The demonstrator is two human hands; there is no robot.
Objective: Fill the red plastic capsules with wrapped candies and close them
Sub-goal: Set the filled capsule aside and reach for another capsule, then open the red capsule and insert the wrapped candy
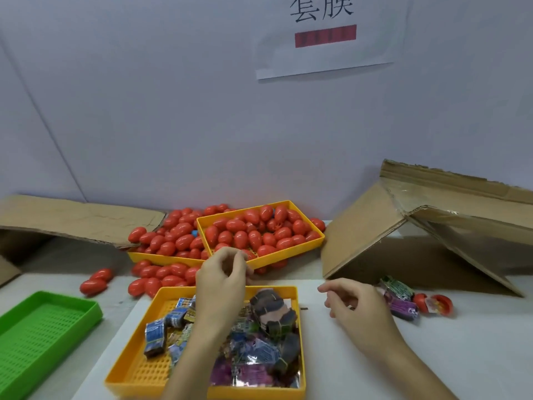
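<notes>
The left hand (222, 280) hovers over the far edge of the near yellow tray (135, 368), its fingers loosely curled with the tips close together just in front of the tilted yellow tray (288, 256); whether it pinches anything is too blurred to tell. The right hand (350, 306) hangs above the white table (360, 370) to the right of the near tray, fingers loosely curled and holding nothing. The near tray holds wrapped candies (253, 353) in blue, purple and dark wrappers, some bundled together. Beyond the left hand, closed red capsules (253, 235) fill the tilted tray, which rests partly on a second yellow tray (150, 258) also heaped with them; more lie loose on the table in front and to the left. Just right of the right hand lie a few loose candies (399, 298) and an opened capsule (432, 304). A green tray (92, 308) sits at the left edge. Cardboard boxes (375, 226) stand on both sides, and a paper sign (326, 39) hangs on the wall
</notes>
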